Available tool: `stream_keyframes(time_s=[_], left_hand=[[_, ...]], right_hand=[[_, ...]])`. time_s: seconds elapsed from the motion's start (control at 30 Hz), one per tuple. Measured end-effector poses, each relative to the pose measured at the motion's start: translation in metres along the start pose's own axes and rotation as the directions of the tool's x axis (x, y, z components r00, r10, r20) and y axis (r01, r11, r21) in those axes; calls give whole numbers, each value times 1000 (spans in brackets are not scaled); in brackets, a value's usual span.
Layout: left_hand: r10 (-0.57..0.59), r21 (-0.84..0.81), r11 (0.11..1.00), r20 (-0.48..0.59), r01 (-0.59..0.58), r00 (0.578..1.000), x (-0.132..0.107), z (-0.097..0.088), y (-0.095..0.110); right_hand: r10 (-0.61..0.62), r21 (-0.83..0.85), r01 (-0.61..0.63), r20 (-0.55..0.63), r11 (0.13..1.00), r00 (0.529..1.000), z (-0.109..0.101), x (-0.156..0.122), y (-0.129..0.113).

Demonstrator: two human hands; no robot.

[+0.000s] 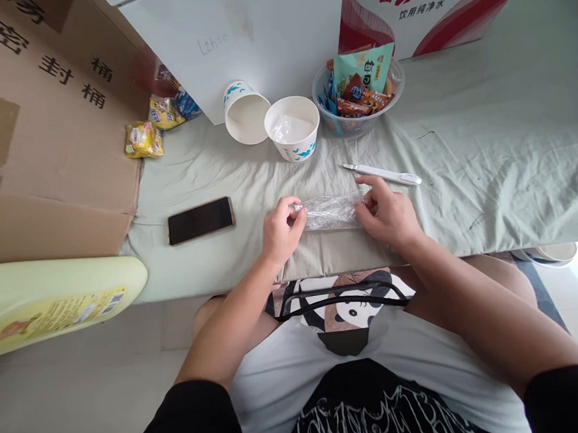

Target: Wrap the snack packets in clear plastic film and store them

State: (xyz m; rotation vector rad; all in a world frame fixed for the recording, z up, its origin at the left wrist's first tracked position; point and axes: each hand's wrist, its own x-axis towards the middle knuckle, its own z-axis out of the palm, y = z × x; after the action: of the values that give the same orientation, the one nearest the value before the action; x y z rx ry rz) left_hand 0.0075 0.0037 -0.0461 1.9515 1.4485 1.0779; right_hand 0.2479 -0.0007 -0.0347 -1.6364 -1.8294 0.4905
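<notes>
A crinkled clear plastic wrapper (332, 212) lies along the front of the cloth-covered surface, between my two hands. My left hand (284, 230) pinches its left end between thumb and fingers. At the other end, my right hand (385, 210) has its thumb on the plastic, while the index finger reaches out above it. Just beyond the right hand lies a white utility knife (384, 173), its tip pointing left. Farther back stands a paper cup (301, 152) with crumpled clear film inside. Whether the wrapper holds anything is not plain.
Another paper cup (248, 118) lies tipped beside the first. A clear bowl (347, 129) of snack packets sits at the back. To the left are a phone (201, 220), yellow snack packs (143, 140), a cardboard box (60, 158) and a pale green jug (62, 282).
</notes>
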Motion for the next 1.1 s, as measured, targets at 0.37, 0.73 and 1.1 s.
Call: stream_keyframes(time_s=[0.37,0.73,1.1], left_hand=[[76,76,994,43,-80,996,3,1,-3],[170,202,961,111,-190,979,2,3,-6],[72,218,971,121,-98,990,2,8,-5]], right_hand=[[90,-138,-80,69,987,993,-3,0,0],[-172,-81,164,-102,983,980,8,-3,7],[-189,-93,184,-47,978,981,10,-2,12]])
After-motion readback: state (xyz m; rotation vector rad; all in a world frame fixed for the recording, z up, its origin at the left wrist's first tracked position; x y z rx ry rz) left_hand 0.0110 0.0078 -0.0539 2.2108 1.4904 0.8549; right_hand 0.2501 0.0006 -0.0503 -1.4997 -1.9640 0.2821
